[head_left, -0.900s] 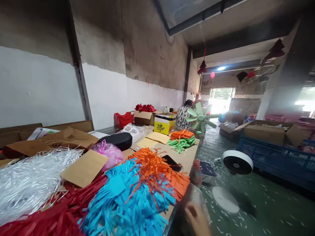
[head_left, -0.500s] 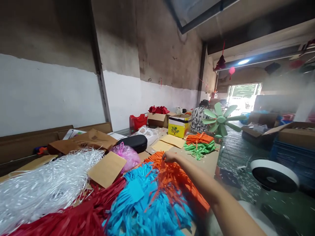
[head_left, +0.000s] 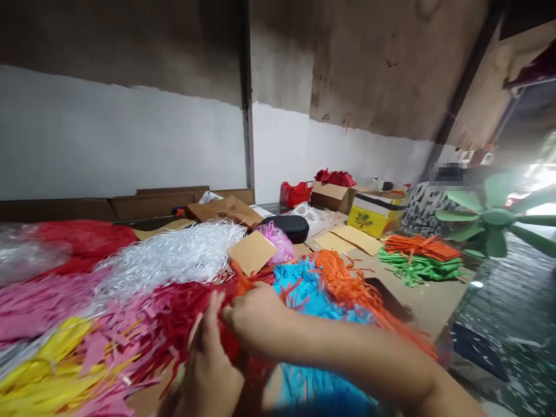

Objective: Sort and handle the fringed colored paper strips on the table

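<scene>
While pinching orange fringe (head_left: 240, 283), right grip (head_left: 252, 315) closes (tightly).

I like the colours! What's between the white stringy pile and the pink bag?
In the head view, a brown cardboard piece lies between the white stringy pile and the pink bag, overlapping both.

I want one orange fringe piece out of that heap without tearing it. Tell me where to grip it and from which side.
Grip the orange fringe at its uncut band, probably best, not the loose strips, which lie tangled over the blue fringe. Come from the near side, where the right hand already pinches an orange end beside the left hand.
</scene>
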Action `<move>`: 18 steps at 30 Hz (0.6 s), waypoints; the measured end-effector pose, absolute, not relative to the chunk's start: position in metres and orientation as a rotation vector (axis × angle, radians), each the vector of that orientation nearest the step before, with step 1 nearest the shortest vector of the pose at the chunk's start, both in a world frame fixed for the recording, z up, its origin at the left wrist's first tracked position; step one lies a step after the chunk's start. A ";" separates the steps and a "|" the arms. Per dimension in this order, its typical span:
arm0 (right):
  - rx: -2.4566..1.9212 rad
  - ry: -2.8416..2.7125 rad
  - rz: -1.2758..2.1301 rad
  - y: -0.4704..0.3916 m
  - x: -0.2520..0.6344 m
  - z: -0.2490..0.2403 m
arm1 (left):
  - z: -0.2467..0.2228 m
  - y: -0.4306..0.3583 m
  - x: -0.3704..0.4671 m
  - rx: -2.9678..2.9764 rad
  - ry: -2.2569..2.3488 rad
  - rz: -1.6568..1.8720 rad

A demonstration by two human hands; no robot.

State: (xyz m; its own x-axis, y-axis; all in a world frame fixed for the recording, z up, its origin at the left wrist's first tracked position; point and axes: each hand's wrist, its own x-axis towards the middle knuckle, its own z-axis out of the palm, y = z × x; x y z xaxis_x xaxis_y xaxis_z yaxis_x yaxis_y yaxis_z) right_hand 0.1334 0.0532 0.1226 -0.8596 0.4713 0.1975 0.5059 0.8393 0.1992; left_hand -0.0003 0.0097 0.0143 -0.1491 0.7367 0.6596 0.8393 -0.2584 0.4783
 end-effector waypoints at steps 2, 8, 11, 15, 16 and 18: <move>-0.742 -2.772 -0.363 0.052 0.142 0.114 | 0.021 0.019 -0.003 -2.093 -1.733 -1.269; -0.903 -2.568 -0.252 0.073 0.178 0.100 | 0.029 0.019 -0.023 -2.426 -1.807 -0.907; -1.006 -2.369 -0.313 0.060 0.184 0.082 | 0.036 0.015 -0.026 -2.482 -1.878 -0.795; -0.608 -2.038 -0.077 0.017 0.168 0.023 | 0.050 0.011 -0.029 -2.452 -1.999 -0.716; -0.573 -2.040 0.117 0.008 0.159 0.006 | 0.055 0.008 -0.032 -2.437 -2.009 -0.703; -0.732 -1.979 0.512 -0.005 0.138 -0.020 | 0.061 -0.002 -0.042 -2.377 -1.923 -0.702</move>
State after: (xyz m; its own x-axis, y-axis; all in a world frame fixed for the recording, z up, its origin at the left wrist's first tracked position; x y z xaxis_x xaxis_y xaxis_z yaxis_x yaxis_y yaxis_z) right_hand 0.1384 -0.0050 -0.0199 -0.3868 0.6755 0.6278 0.2863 0.7351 -0.6146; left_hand -0.0424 -0.0015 0.0605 0.1480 0.9279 0.3421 0.9300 -0.2483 0.2710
